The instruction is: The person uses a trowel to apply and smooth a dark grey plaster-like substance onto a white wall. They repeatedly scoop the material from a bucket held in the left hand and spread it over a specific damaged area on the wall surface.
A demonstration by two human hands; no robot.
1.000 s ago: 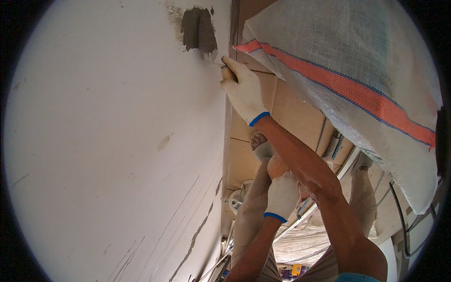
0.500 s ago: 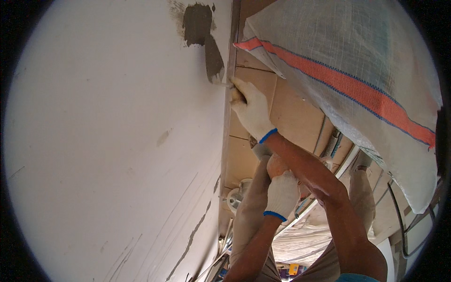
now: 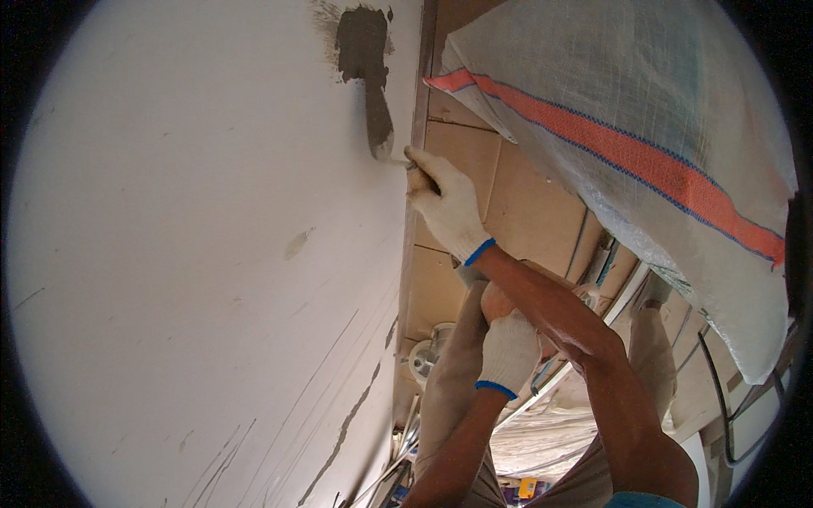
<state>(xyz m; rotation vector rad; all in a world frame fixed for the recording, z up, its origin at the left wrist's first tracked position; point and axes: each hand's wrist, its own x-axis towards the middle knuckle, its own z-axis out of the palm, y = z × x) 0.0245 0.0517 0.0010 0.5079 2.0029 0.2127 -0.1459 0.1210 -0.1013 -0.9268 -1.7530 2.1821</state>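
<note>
right hand (image 3: 446,203): gloved fingers gripping trowel (image 3: 378,127), upper centre | wet grey plaster (image 3: 360,46) streaks smooth white wall (image 3: 195,254) | left hand (image 3: 508,351): gloved, closed, centre | woven sack (image 3: 627,144) upper right

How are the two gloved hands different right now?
The right hand is raised to the white wall, gripping a trowel smeared with grey plaster; the left hand hangs low and away from the wall, curled near the knee. Both wear white gloves with blue cuffs.
</note>
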